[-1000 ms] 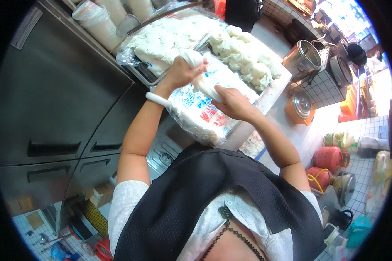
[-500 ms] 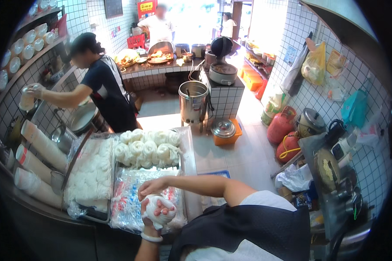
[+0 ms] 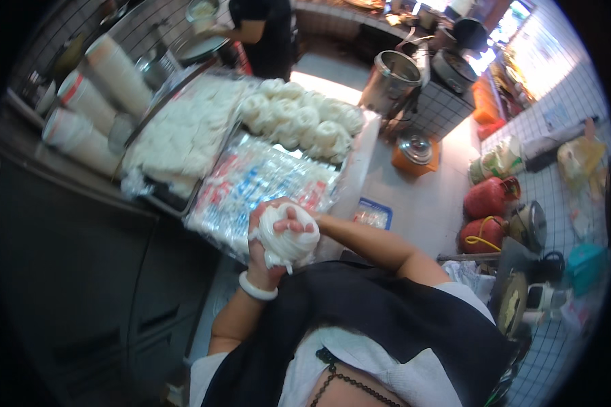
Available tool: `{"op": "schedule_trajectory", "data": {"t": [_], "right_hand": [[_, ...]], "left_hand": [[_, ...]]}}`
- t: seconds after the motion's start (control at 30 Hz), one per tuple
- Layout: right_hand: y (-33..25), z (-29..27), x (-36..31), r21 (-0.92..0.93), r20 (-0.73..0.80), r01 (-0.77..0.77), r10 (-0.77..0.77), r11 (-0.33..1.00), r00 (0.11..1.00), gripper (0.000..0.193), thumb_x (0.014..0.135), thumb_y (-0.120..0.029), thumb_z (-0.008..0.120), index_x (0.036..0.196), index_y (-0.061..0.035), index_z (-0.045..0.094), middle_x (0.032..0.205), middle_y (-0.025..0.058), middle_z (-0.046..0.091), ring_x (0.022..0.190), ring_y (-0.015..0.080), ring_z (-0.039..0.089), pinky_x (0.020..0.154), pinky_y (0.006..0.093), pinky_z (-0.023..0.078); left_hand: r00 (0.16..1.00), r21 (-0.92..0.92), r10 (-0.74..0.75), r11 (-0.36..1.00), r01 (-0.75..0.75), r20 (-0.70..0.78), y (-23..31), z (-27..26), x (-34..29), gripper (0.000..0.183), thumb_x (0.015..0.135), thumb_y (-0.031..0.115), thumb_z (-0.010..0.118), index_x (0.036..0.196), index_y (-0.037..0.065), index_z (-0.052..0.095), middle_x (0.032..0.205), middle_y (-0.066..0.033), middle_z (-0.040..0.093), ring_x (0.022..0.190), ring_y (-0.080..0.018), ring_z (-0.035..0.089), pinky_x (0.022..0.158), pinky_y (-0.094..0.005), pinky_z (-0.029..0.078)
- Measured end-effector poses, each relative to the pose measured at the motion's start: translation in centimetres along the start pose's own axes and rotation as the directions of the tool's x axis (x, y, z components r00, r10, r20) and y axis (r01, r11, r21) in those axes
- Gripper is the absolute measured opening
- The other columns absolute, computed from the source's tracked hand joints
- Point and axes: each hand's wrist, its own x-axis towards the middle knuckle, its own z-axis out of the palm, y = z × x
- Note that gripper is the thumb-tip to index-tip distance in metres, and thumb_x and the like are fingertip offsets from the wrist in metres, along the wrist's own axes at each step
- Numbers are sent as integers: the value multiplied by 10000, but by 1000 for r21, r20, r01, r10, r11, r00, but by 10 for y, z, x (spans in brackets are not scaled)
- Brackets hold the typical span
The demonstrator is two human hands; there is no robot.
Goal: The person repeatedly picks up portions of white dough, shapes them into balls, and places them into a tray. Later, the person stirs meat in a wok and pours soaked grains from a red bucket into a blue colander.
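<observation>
My left hand (image 3: 258, 252), a white bangle at its wrist, is closed on a coil of white noodles (image 3: 286, 237). Strands wrap around the hand, and fingertips show through the middle of the coil. From the right, my right hand (image 3: 312, 216) reaches behind the coil, touching or very close to it; its fingers are mostly hidden. Just beyond lie clear plastic bags with red and blue print (image 3: 261, 183). Several coiled noodle nests (image 3: 299, 119) sit in a tray past the bags. Left of them is a wide layer of loose white noodles (image 3: 183, 129).
Tall stacks of white containers (image 3: 119, 74) lean at the left. A co-worker in dark clothes (image 3: 263, 34) stands beyond the counter. On the floor at right are a steel pot (image 3: 390, 81), an orange box with a lidded pot (image 3: 414, 152) and red gas cylinders (image 3: 485, 200).
My view has tilted down and turned. Both hands, with the noodle coil, have drawn closer to my body. My right hand has moved from above the coil to behind it.
</observation>
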Motion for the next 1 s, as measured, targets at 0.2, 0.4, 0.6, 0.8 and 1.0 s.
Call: {"op": "schedule_trajectory", "data": {"t": [0.2,0.4,0.6,0.8,1.0], "right_hand": [[-20,-4,-21,280,363,-592,487,756,794,458,739,-262,640,1076,17,501,895,54,563,804,139,530,714,253,431],[-17,-4,-22,403,297,-606,528,686,795,604,720,-280,683,1175,11,414,983,39,553,839,103,516,751,246,420],[-6,1,-20,454,37,-538,588,711,808,236,760,-163,608,909,-9,510,721,27,555,535,81,499,495,208,410],[8,-16,-14,-52,-321,-550,508,834,800,301,645,-127,564,908,20,544,711,65,582,623,136,544,577,254,444],[9,-34,12,-863,-300,-438,442,252,845,354,643,-239,557,890,15,558,803,218,601,761,326,593,689,370,463]], "left_hand": [[943,-78,-278,952,296,182,28,-6,-16,746,827,580,305,1057,-107,484,754,-122,598,844,-358,568,830,-424,435],[901,-35,-286,949,314,325,30,-22,-14,822,819,622,271,1007,-146,495,788,-174,617,860,-386,570,867,-441,395],[961,60,-226,974,219,160,35,-28,6,688,838,573,309,1015,-63,505,742,-130,610,721,-315,605,724,-392,480],[912,648,365,743,-166,-185,31,-71,33,457,845,425,485,970,-12,532,817,-93,589,705,-169,582,641,-250,460],[828,973,561,179,-145,21,26,-92,70,322,817,326,587,966,50,513,881,-31,551,809,-99,506,701,-244,431]]}}
